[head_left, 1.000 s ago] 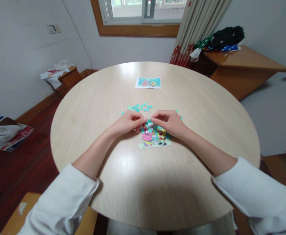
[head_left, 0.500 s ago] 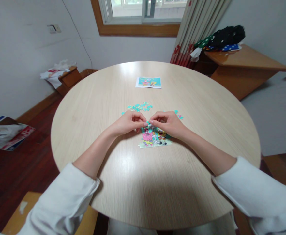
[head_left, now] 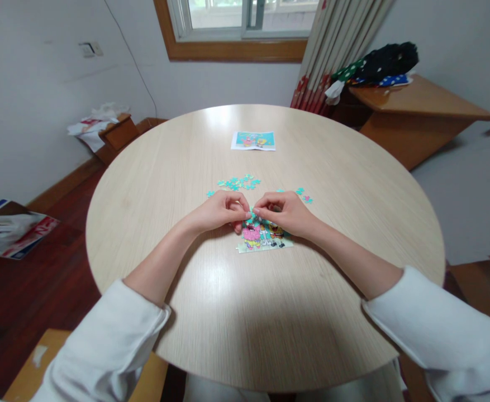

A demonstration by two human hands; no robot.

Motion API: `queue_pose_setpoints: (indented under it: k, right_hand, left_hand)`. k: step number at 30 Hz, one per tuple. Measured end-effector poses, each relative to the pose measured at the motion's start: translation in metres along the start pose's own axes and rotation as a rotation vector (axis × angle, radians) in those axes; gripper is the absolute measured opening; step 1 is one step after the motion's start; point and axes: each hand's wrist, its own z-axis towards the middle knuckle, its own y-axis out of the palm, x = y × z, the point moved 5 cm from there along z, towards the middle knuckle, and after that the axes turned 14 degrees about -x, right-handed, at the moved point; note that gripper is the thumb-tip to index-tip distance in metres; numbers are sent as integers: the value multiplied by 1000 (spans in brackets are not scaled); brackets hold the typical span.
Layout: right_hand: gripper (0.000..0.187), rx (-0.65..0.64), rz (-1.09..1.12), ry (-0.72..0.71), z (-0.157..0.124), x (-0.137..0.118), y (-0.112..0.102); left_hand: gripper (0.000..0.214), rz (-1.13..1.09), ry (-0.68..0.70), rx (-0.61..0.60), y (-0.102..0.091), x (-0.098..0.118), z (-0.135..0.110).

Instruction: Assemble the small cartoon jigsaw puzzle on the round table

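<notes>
A partly joined jigsaw puzzle (head_left: 253, 237) with cartoon figures, one pink and one yellow, lies flat on the table. Over its upper edge my left hand (head_left: 226, 211) and my right hand (head_left: 285, 212) meet almost tip to tip. Both are closed in a pinch around a small teal puzzle piece (head_left: 252, 213), mostly covered by the fingertips. My right fingers and palm hide part of the puzzle's upper right. Just beyond my hands lies a cluster of loose teal pieces (head_left: 239, 182); a few more loose pieces (head_left: 304, 195) lie past my right hand.
A printed picture (head_left: 253, 141) of the cartoon lies farther back on the round wooden table (head_left: 165, 162). To the right stands a wooden desk (head_left: 420, 100) with dark and dotted cloths (head_left: 387, 64). Bags and papers (head_left: 14, 229) rest on the floor at left.
Both hands keep their pinch over the puzzle's upper edge, with only slight finger shifts. The loose pieces and the printed picture stay where they were.
</notes>
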Motion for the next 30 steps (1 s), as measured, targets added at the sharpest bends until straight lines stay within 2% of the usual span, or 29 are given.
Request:
queue_pose_setpoints:
  k: [10, 21, 30]
  right_hand:
    - [23, 20, -15, -14, 0, 1, -1]
    - [24, 16, -34, -14, -1, 2, 0]
    - [22, 23, -55, -29, -2, 0, -1]
  left_hand:
    - [17, 17, 5, 25, -4, 0, -1]
    - [26, 65, -14, 79, -16, 8, -9]
    - [28, 1, -114, -50, -10, 3, -11]
